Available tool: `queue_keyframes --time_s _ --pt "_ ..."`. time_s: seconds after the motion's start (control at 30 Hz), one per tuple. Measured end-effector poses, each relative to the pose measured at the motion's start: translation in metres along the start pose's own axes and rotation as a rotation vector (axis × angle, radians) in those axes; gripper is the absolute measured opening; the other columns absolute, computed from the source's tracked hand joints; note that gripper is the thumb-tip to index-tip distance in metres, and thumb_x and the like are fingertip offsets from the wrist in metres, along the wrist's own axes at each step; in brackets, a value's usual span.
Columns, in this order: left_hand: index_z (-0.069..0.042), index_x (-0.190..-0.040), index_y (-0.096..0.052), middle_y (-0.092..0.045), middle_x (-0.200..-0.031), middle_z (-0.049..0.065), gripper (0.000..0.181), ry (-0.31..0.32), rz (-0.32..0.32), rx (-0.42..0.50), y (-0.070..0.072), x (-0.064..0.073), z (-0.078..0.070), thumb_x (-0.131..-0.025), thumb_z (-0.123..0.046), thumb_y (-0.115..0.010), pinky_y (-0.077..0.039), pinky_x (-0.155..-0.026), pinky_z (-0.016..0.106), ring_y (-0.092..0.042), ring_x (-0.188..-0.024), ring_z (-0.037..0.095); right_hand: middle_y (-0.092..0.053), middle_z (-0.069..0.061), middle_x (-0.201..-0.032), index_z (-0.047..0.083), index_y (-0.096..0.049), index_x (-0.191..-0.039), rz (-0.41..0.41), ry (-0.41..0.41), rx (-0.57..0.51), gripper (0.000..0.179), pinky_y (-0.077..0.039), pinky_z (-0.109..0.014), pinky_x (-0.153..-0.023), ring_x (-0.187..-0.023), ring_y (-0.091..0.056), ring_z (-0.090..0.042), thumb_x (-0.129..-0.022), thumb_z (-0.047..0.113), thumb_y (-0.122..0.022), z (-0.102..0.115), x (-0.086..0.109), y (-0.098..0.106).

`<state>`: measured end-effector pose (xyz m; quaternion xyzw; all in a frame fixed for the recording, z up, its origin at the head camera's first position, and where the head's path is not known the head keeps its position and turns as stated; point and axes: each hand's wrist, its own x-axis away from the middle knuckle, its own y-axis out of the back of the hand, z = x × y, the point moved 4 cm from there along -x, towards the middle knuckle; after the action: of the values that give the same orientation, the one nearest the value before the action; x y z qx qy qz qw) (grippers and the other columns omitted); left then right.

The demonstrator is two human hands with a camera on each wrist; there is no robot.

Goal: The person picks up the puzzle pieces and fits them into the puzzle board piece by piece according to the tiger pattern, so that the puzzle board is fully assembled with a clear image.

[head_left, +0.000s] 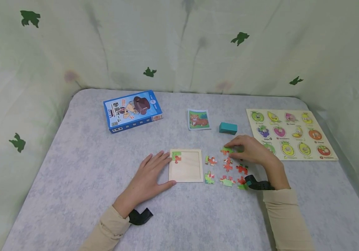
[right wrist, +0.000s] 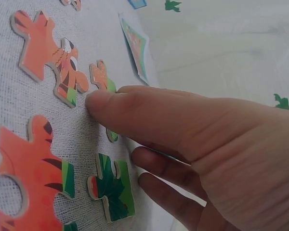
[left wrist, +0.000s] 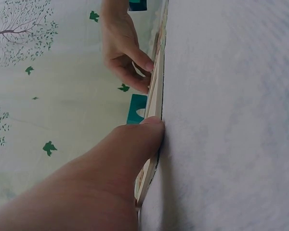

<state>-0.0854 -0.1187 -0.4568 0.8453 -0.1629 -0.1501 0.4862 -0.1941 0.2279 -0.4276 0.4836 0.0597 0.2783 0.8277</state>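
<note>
A square wooden puzzle tray (head_left: 185, 170) lies flat on the table, one green and orange corner piece (head_left: 176, 156) in its upper left. My left hand (head_left: 149, 177) lies with straight fingers at the tray's left edge. Its thumb (left wrist: 151, 130) presses the near edge in the left wrist view. Right of the tray, my right hand (head_left: 250, 150) pinches a green and orange puzzle piece (head_left: 226, 150) at the table surface, thumb and index finger at its edges. The thumb partly hides this piece (right wrist: 101, 76) in the right wrist view.
Several loose pieces lie nearby, including an orange tiger-face piece (head_left: 228, 164) and a dark green piece (right wrist: 113, 190). Behind them are a picture card (head_left: 199, 119) and a teal block (head_left: 228, 128). A blue game box (head_left: 132, 111) lies back left, a fruit board (head_left: 292, 136) right.
</note>
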Motion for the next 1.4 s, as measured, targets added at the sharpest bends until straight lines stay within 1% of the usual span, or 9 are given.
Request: queue_keyframes --time_s 0.5,0.67,0.8,0.9,1.03,1.3,1.4 --pt "-0.007 -0.151 -0.052 -0.043 -0.163 0.009 0.084 0.000 -0.004 0.000 0.000 0.000 0.000 -0.086 -0.052 -0.080 -0.017 -0.128 0.057 -0.031 -0.155 0.030 -0.072 -0.005 -0.117 0.012 -0.077 -0.121 -0.008 -0.012 0.010 0.030 -0.054 -0.050 -0.095 -0.110 -0.064 -0.026 -0.092 0.019 -0.080 0.001 0.001 0.000" --pt "-0.007 -0.151 -0.052 -0.043 -0.163 0.009 0.084 -0.002 -0.004 0.000 0.000 0.001 0.001 -0.087 -0.052 -0.080 -0.017 -0.128 0.057 -0.030 -0.155 0.030 -0.072 -0.005 -0.115 0.012 -0.077 -0.121 -0.021 0.004 0.010 0.029 -0.055 -0.047 -0.092 -0.107 -0.064 -0.024 -0.093 0.019 -0.079 0.001 0.001 0.001" --pt "-0.007 -0.151 -0.052 -0.043 -0.163 0.009 0.083 -0.007 -0.006 0.000 0.000 0.001 0.001 -0.087 -0.052 -0.080 -0.018 -0.128 0.056 -0.030 -0.155 0.030 -0.072 -0.006 -0.117 0.011 -0.077 -0.122 -0.035 0.009 0.011 0.031 -0.055 -0.049 -0.093 -0.108 -0.064 -0.025 -0.092 0.018 -0.079 0.002 0.002 0.001" --pt "-0.007 -0.151 -0.052 -0.043 -0.163 0.008 0.083 -0.009 -0.009 0.000 0.000 0.001 0.001 -0.087 -0.052 -0.080 -0.018 -0.128 0.056 -0.030 -0.156 0.029 -0.071 -0.006 -0.117 0.012 -0.076 -0.123 -0.045 -0.001 0.014 0.032 -0.055 -0.049 -0.094 -0.108 -0.063 -0.025 -0.091 0.019 -0.080 0.003 0.003 0.002" --pt "-0.007 -0.151 -0.052 -0.043 -0.163 0.008 0.083 -0.011 -0.010 -0.002 -0.001 0.001 0.001 -0.087 -0.052 -0.080 -0.018 -0.128 0.056 -0.030 -0.156 0.029 -0.070 -0.005 -0.117 0.013 -0.076 -0.123 -0.058 -0.007 0.012 0.033 -0.055 -0.045 -0.091 -0.106 -0.062 -0.023 -0.091 0.021 -0.080 0.006 0.002 0.002" --pt "-0.008 -0.151 -0.051 -0.042 -0.163 0.008 0.083 -0.007 -0.007 -0.004 -0.001 0.001 0.001 -0.087 -0.053 -0.079 -0.018 -0.128 0.056 -0.030 -0.156 0.029 -0.068 -0.005 -0.116 0.012 -0.077 -0.120 -0.115 0.045 0.000 0.030 -0.055 -0.045 -0.086 -0.103 -0.062 -0.025 -0.091 0.017 -0.079 0.015 0.002 0.005" --pt "-0.007 -0.151 -0.052 -0.043 -0.163 0.008 0.083 -0.010 -0.009 0.001 -0.001 0.001 0.001 -0.087 -0.052 -0.079 -0.018 -0.128 0.056 -0.030 -0.156 0.029 -0.068 -0.005 -0.116 0.012 -0.077 -0.119 -0.136 0.060 -0.003 0.029 -0.056 -0.045 -0.085 -0.103 -0.063 -0.025 -0.091 0.017 -0.079 0.020 0.002 0.006"
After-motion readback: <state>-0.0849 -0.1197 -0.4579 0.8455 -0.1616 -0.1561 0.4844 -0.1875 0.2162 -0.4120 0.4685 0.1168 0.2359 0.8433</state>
